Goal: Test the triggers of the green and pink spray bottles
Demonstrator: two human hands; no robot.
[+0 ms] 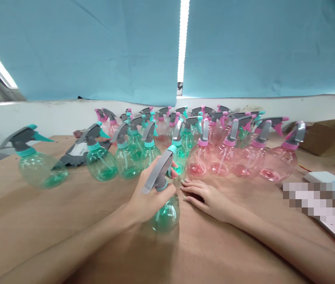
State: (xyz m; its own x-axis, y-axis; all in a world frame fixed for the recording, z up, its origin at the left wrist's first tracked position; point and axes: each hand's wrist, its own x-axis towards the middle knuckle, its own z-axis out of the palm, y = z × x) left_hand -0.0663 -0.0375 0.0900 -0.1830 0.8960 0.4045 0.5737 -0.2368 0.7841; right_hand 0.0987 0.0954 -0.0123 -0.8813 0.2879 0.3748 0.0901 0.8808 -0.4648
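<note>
Gripping a green spray bottle (166,216) by its neck in the fingers of the left hand (143,202); resting loosely spread fingers of the right hand (211,202) on the counter (93,203) just beside it. Showing a pixelated, unreadable flat item (324,203) right of these. Leaving moving room left of the left fingers; bounding it beyond with green bottles (102,163).
</note>
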